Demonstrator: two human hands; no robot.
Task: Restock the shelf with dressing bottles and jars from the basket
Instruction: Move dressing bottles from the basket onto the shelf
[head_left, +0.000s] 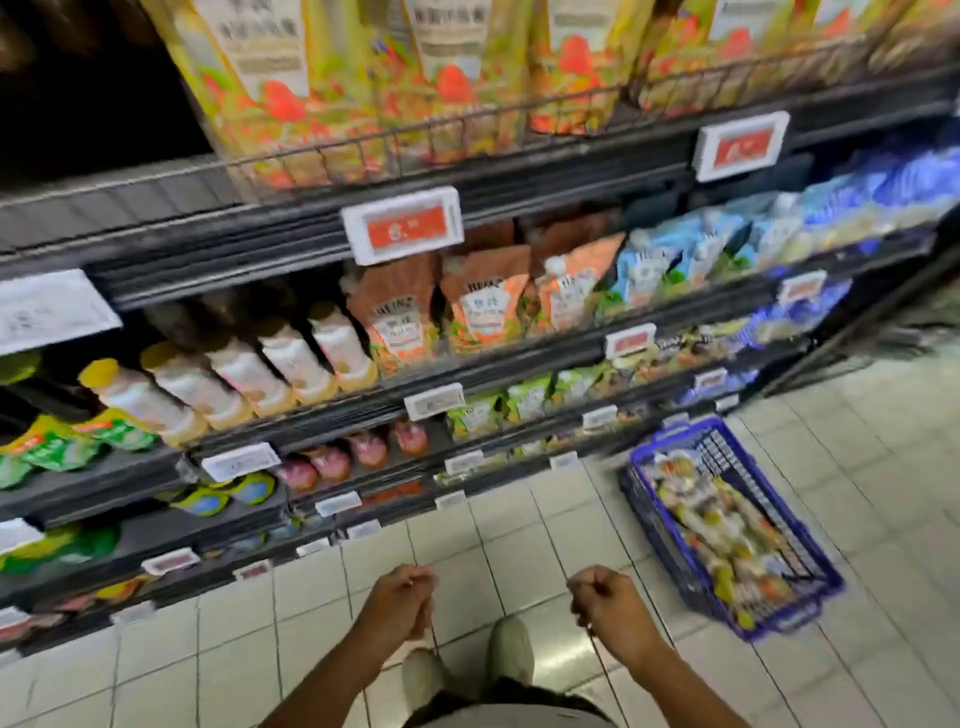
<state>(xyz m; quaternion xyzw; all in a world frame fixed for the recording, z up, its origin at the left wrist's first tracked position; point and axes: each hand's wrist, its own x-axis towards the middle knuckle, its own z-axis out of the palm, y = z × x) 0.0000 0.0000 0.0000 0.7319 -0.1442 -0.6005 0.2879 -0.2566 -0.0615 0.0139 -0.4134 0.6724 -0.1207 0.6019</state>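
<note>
A blue plastic basket (810, 561) stands on the tiled floor at the right, filled with several dressing bottles and jars (711, 525). The shelf (519, 364) in front of me holds a row of yellow-capped dressing bottles (234, 374) on the left and orange pouches (441, 312) beside them. My left hand (400, 603) and my right hand (608, 603) hang low in front of my body, both closed into loose fists with nothing in them. The basket lies about an arm's length to the right of my right hand. The view is blurred by motion.
An upper shelf carries tall green and red pouches (363, 78) behind a wire rail. Blue packets (727, 244) fill the shelf's right side. Lower shelves hold pink-topped jars (353, 457) and green packs (52, 447). Price tags line the shelf edges. My shoes (509, 654) stand on pale floor tiles.
</note>
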